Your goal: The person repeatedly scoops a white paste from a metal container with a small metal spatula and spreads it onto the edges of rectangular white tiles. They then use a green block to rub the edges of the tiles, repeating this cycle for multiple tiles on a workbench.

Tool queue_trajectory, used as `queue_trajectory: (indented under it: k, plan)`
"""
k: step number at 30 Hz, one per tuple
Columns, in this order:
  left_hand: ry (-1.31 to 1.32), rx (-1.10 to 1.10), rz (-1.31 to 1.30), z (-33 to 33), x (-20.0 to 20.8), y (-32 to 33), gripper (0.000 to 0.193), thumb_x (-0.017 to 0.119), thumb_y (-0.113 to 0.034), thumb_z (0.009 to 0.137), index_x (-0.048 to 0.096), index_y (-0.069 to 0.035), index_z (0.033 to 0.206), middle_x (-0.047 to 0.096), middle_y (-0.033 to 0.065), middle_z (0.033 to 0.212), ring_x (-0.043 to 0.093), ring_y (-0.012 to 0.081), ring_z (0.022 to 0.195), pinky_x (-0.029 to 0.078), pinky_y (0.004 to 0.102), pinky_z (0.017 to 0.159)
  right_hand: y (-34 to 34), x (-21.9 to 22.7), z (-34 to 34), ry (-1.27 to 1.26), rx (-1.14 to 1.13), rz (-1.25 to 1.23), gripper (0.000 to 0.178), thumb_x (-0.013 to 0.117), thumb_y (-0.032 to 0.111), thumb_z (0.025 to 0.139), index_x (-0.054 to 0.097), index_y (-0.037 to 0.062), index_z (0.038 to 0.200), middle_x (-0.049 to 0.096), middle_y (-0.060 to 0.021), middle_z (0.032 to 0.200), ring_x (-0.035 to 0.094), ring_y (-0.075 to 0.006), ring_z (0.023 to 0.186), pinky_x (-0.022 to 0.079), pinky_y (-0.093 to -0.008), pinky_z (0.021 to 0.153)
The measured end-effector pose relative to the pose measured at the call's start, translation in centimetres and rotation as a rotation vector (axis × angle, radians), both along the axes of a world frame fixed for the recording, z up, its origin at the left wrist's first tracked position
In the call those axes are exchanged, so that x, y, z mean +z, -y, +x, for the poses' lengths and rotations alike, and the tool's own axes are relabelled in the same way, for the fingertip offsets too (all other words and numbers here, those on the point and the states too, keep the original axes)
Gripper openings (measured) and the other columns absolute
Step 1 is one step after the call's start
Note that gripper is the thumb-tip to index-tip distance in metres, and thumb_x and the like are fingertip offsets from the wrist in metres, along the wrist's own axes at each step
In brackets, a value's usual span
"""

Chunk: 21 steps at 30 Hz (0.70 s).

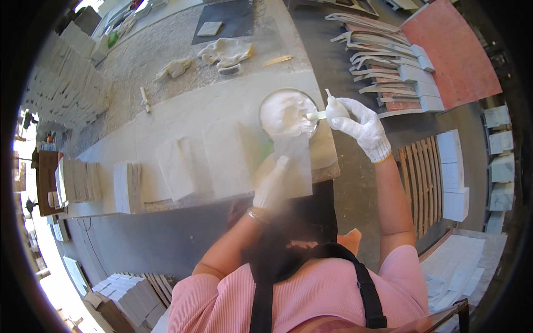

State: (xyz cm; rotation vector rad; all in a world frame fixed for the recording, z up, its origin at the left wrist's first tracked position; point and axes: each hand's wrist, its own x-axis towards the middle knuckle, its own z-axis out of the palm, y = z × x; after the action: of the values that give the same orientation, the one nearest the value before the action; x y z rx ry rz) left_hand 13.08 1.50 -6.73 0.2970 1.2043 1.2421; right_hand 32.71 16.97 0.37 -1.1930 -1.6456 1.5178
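Observation:
My left hand (pixel 271 188), in a white knit glove, is closed on the lower part of a thin, pale rectangular tile (pixel 295 166). The tile's top edge overlaps the near rim of a round bowl (pixel 288 89) filled with white paste (pixel 282 111). Gloved too, my right hand (pixel 358 125) grips a small spatula (pixel 317 115) just right of the bowl. Its pale flat blade points left over the paste; whether it touches cannot be told. A thin tip sticks up from the right fist, and most of the handle is hidden by the fingers.
The bowl stands near the right end of a dusty table (pixel 127 130). Pale slabs (pixel 225 158) lie left of my left hand, with upright tile stacks (pixel 127 186) farther left. Crumpled gloves (pixel 226 53) and a yellowish stick (pixel 276 60) lie beyond. A wooden pallet (pixel 420 186) is at right.

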Motion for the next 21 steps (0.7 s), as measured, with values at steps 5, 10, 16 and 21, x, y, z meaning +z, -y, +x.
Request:
queue_trajectory:
  k: [5,10,16,21]
  plan:
    - [-0.001,0.034,0.003,0.3,-0.5,-0.4,0.04,0.066,-0.031,0.103,0.066,-0.002,0.132,0.07,0.0049,0.117,0.065,0.0138,0.101,0.053,0.0301,0.087,2.2,-0.9,0.2,0.138,0.095,0.138,0.038,0.078,0.015,0.093,0.071,-0.0001,0.127,0.074,-0.006,0.119,0.067,-0.0118,0.108,0.052,-0.0289,0.096]
    - [-0.021,0.004,0.046,0.0,-0.9,-0.4,0.041,0.065,-0.031,0.104,0.065,-0.002,0.132,0.069,0.0046,0.117,0.064,0.0134,0.102,0.053,0.0298,0.087,2.3,-1.4,0.1,0.207,0.132,0.139,0.034,0.083,0.013,0.087,0.076,0.0006,0.119,0.075,-0.0058,0.112,0.068,-0.0134,0.101,0.054,-0.0296,0.091]
    - [0.006,-0.01,0.034,0.0,-0.6,-0.3,0.04,0.063,-0.028,0.106,0.062,-0.001,0.135,0.068,0.0047,0.12,0.065,0.0135,0.103,0.054,0.0296,0.088,2.2,-1.3,-0.1,0.276,0.15,0.24,0.033,0.084,0.014,0.083,0.079,0.005,0.115,0.077,-0.0077,0.107,0.072,-0.0157,0.097,0.056,-0.031,0.089]
    - [0.045,0.004,0.036,0.0,-0.9,-0.4,0.041,0.063,-0.028,0.105,0.061,0.0,0.136,0.068,0.0053,0.121,0.064,0.0139,0.105,0.053,0.03,0.089,2.0,-1.1,-0.5,0.314,0.157,0.282,0.031,0.083,0.016,0.083,0.08,0.0058,0.113,0.077,-0.0074,0.106,0.072,-0.0158,0.096,0.057,-0.0316,0.087]
